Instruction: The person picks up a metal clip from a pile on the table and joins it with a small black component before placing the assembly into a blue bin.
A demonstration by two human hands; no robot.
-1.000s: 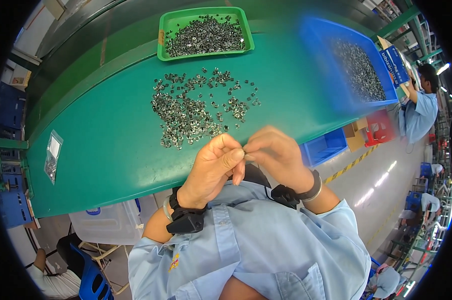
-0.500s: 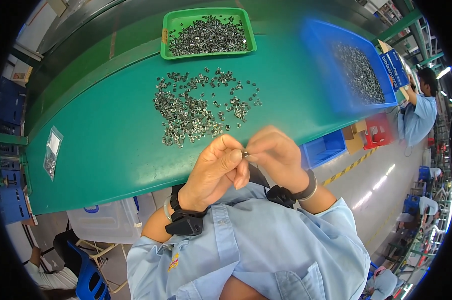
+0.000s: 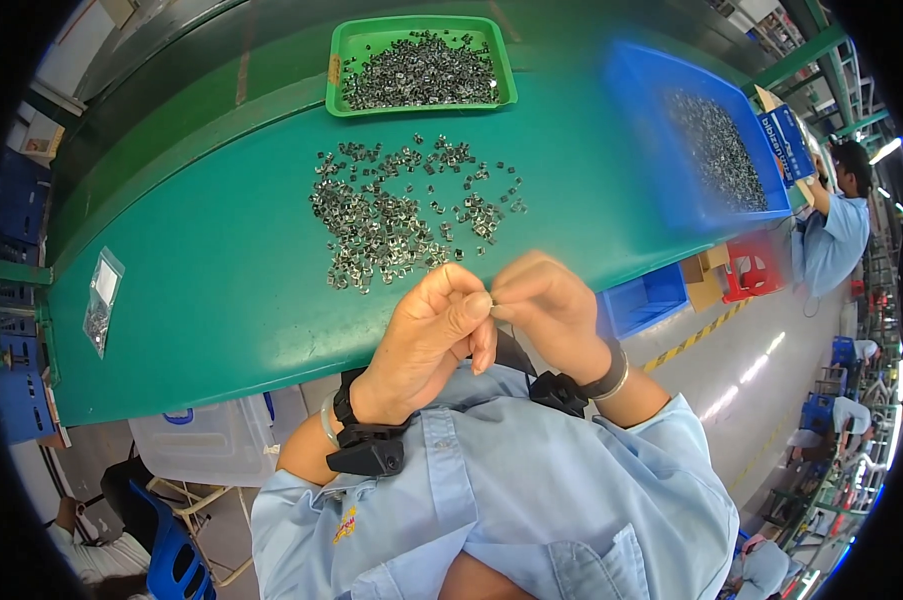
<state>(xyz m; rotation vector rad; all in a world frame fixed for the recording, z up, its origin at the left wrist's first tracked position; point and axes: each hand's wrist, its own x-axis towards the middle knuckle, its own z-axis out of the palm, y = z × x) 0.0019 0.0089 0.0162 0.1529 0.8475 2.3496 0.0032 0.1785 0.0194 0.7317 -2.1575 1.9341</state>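
My left hand [image 3: 421, 345] and my right hand [image 3: 553, 315] meet just off the near edge of the green table [image 3: 211, 300]. Thumb and fingertips of each are pinched together around a tiny component [image 3: 493, 303], mostly hidden by the fingers; only a thin light sliver shows. Beyond them lies a loose spread of small black-and-silver components [image 3: 376, 235]. More of the same kind fill a green tray [image 3: 505, 65] at the back.
At the right stands a blue bin [image 3: 651, 130] of small dark parts, blurred. A clear bag [image 3: 103, 300] lies far left on the table. Below the right edge are another blue bin [image 3: 643, 302] and a red stool [image 3: 751, 265]. A co-worker [image 3: 839, 225] stands far right.
My right hand, blurred by motion before, is sharper now and its fingertips sit closer to the left thumb. The dark component seen between the fingertips is now more covered.
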